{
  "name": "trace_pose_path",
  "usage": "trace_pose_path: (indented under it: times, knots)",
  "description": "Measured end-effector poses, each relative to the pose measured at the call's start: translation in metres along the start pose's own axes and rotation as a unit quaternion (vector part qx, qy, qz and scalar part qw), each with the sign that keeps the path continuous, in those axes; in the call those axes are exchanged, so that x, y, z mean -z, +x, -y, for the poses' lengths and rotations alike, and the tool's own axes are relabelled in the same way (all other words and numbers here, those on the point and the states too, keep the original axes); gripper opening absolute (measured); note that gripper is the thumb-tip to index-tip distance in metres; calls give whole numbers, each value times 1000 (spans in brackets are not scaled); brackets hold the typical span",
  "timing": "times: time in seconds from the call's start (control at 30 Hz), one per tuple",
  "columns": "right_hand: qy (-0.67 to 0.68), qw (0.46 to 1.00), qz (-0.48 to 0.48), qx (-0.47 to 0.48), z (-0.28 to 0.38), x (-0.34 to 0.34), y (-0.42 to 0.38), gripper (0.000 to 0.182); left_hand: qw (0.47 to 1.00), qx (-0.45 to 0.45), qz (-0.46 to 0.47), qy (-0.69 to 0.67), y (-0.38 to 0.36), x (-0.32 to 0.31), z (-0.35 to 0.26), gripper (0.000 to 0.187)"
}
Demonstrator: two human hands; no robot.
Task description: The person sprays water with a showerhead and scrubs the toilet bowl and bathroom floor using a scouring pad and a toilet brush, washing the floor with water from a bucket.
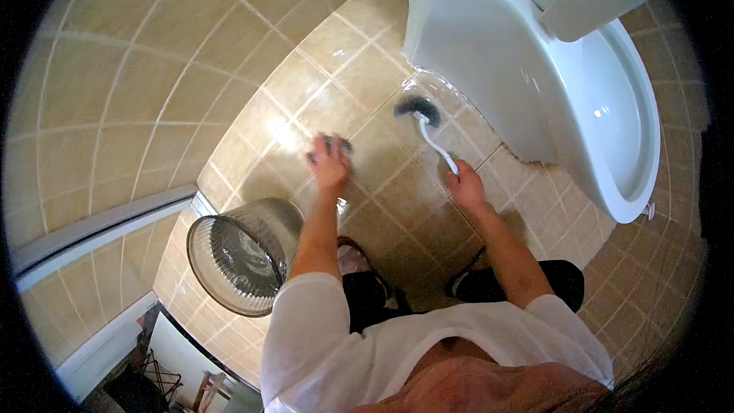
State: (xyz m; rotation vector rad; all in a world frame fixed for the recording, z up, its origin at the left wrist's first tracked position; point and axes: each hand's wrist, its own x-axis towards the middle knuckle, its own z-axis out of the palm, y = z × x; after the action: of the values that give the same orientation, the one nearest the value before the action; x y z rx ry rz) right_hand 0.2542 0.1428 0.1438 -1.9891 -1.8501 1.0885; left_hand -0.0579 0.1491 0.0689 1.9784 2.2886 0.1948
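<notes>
A white-handled brush is gripped near the handle's end by the right hand, its fingers closed. Its dark-bristled head is set against the tiled floor, just beside the base of the white ceramic fixture. Farther from the fixture, to the brush's left, a small dark item is covered by the left hand; the fingers are blurred, and whether it is grasped or only pressed cannot be told. Well apart from the fixture, near the left forearm, a ribbed see-through bin is seen. Light is reflected by the floor tiles close to the fixture.
</notes>
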Motion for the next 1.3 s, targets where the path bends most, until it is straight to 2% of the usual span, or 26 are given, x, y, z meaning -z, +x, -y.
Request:
trace_pose_path:
  times: [0.07, 0.17, 0.3, 0.33, 0.4, 0.47, 0.5, 0.53, 0.57, 0.63, 0.7, 0.73, 0.77, 0.8, 0.83, 0.87, 0.93, 0.97, 1.03, 1.07, 1.1, 1.13, 1.17, 1.2, 1.27, 1.3]
  knots:
    - [29, 999, -7, -25, -7, 7, -5, 29, 989, 131, -11, 67, 33, 7, 27, 52]
    - [70, 994, -38, -75, -22, 15, -19, 26, 955, 287, -70, 3, 93, -6, 36, 53]
    - [63, 988, -47, -133, -34, 26, -47, 22, 992, 60, -115, -6, 159, -33, -55, 41]
    - [60, 988, -47, -137, -37, 24, -52, 22, 990, -33, -103, -89, 164, -52, -81, 39]
    - [87, 974, -38, -206, -43, 20, -63, 14, 985, -148, -56, -68, 139, -46, -154, 34]
    - [95, 972, -36, -212, -44, 21, -74, 14, 925, -317, -16, -208, 92, -70, -192, 37]
    - [102, 971, -37, -212, -43, 22, -77, 13, 891, -303, 195, -275, 64, -69, -210, 36]
    - [104, 971, -40, -210, -43, 23, -79, 13, 895, -386, 58, -216, 28, -64, -211, 34]
    - [109, 969, -30, -221, -42, 26, -82, 14, 836, -489, 102, -227, 14, -63, -195, 36]
    - [115, 965, -15, -235, -43, 30, -89, 14, 858, -459, 68, -219, 25, -57, -172, 34]
    - [92, 973, -31, -210, -42, 29, -89, 15, 936, -281, 59, -204, 75, -45, -150, 27]
    - [96, 973, -27, -206, -37, 27, -88, 15, 964, -204, 95, -139, 111, -38, -124, 21]
    - [93, 971, -26, -217, -31, 28, -85, 15, 966, -214, -49, -135, 140, -31, -88, 18]
    - [89, 969, -26, -229, -29, 29, -85, 15, 980, -97, -81, -157, 164, -35, -58, 19]
    - [87, 969, -29, -229, -34, 28, -88, 15, 982, -84, -133, -100, 187, -42, -27, 28]
    - [107, 968, -14, -229, -40, 25, -91, 16, 994, 34, -65, -83, 205, -24, -14, 34]
    - [83, 965, 20, -246, -26, 28, -91, 18, 982, 179, -13, -51, 228, -19, -15, 45]
    - [82, 966, 17, -246, -30, 25, -93, 18, 976, 210, -31, -42, 234, -32, -23, 50]
    - [190, 962, -32, -192, -41, 11, -103, 15, 991, 103, -90, -2, 223, -25, -80, 53]
    - [187, 962, -34, -196, -32, 15, -101, 15, 994, 40, -103, 18, 215, -41, -104, 54]
    - [172, 962, -34, -209, -16, 22, -97, 13, 995, 23, -88, -42, 203, -58, -130, 62]
    - [159, 961, -34, -223, -6, 25, -97, 12, 995, -8, -93, -27, 188, -72, -155, 67]
    - [160, 960, -36, -225, -6, 24, -97, 12, 997, -3, -62, -50, 169, -59, -181, 70]
    - [172, 956, -38, -236, -8, 21, -96, 11, 998, 4, 32, -50, 153, -47, -197, 66]
    - [184, 951, -36, -245, -11, 19, -96, 11, 980, -169, 50, -89, 114, -53, -214, 60]
    - [175, 955, -47, -236, -12, 18, -94, 14, 936, -330, -27, -116, 55, -85, -218, 54]
